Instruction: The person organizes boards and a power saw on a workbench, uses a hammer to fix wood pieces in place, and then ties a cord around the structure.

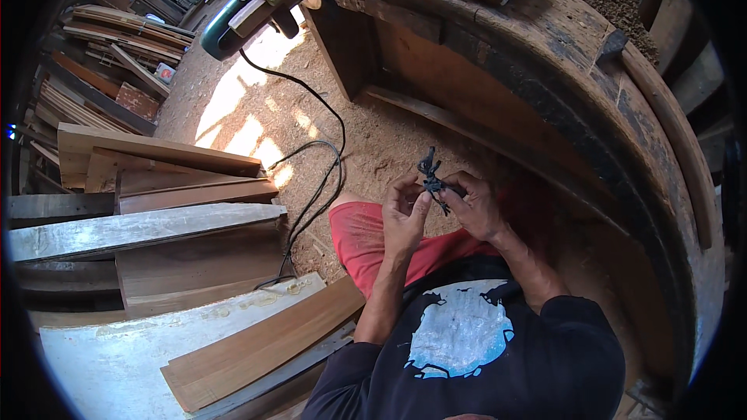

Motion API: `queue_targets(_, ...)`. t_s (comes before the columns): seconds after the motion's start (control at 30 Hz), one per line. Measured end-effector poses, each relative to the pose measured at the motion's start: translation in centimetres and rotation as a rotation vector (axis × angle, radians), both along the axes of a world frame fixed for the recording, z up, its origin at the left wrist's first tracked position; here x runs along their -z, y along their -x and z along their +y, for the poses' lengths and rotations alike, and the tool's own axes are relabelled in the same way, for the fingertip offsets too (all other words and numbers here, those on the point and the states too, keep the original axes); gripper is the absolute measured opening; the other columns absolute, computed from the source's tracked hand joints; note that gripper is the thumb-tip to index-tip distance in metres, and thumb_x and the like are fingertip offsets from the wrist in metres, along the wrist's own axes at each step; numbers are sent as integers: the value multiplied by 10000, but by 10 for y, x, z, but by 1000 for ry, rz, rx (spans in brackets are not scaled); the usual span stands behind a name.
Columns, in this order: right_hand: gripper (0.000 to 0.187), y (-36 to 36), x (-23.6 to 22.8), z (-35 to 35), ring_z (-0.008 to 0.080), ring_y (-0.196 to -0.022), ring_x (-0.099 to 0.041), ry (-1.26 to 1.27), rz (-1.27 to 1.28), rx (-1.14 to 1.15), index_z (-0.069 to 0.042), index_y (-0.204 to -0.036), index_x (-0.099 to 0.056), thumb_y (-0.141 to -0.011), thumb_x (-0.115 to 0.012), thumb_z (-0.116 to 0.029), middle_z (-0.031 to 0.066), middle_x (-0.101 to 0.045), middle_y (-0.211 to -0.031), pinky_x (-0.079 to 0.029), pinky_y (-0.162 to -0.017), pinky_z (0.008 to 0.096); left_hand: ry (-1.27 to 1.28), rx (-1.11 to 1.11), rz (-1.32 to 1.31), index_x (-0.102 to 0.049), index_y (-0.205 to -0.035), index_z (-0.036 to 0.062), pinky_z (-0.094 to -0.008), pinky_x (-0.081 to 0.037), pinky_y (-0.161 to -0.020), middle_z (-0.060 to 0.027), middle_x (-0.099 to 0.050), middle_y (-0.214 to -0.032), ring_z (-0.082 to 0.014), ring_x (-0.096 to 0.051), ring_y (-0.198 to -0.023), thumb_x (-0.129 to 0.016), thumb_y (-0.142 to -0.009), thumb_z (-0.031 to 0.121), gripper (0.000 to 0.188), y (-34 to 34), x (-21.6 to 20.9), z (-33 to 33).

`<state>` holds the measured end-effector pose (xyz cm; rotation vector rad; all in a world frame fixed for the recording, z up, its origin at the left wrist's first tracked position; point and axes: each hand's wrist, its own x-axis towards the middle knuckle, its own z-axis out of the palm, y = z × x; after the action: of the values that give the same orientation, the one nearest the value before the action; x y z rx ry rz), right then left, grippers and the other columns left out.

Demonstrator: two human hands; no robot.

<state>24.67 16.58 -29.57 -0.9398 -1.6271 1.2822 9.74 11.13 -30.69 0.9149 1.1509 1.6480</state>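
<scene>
Fingers point(423, 204) of my left hand point(403, 216) and right hand point(481, 210): pinching small dark piece point(431, 180); handling seemingly mid-course, piece not yet released, remainder unclear.

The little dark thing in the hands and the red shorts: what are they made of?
The little dark thing could be metal or plastic, blackish with slim prongs; it's too small to tell. The red shorts look like matte cloth, because they drape over the leg.

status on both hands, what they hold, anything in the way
Left hand, right hand: both pinching small dark piece. Exact kind unclear. Nothing seen blocking; black cord apart, to the left.
</scene>
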Motion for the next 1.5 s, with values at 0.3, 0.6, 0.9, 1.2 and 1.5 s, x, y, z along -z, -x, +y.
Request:
queue_targets(0.3,122,-1,-1,1,269,-773,-647,51,-49,-33,-13,-953,-656,-855,-674,-83,120,-664,-820,-501,-718,371,162,114,-159,-605,-1005,29,-214,-439,-645,-7,-617,-818,-71,-541,-696,-655,-958,143,134,16,19,11)
queue_targets(0.6,178,1,-28,-3,132,-745,-629,107,-234,-48,21,-927,-631,-910,-662,-153,102,-666,-798,-500,-683,309,166,53,-203,-597,-964,33,-195,-412,-613,10,-580,-780,-56,-503,-672,-611,-989,159,129,15,24,11)
queue_targets(0.9,84,14,30,12,53,-685,-517,214,84,-156,-7,-892,-629,-924,-607,-82,-25,-589,-751,-449,-635,255,164,30,288,-601,-978,-5,-200,-438,-636,0,-604,-805,-40,-528,-726,-607,-949,40,53,8,10,6)
queue_targets(1.2,138,7,1,9,14,-653,-466,134,-152,-110,-10,-927,-626,-915,-654,-144,-32,-565,-737,-419,-589,234,169,5,78,-583,-911,30,-214,-326,-476,36,-579,-731,-36,-466,-561,-607,-931,71,51,24,16,8)
queue_targets(1.5,185,11,16,17,74,-669,-541,15,43,-124,-36,-897,-620,-945,-665,-209,-11,-599,-738,-444,-609,273,155,-54,688,-558,-896,24,-280,-469,-561,-64,-583,-698,-111,-570,-611,-654,-876,59,104,8,-5,1)
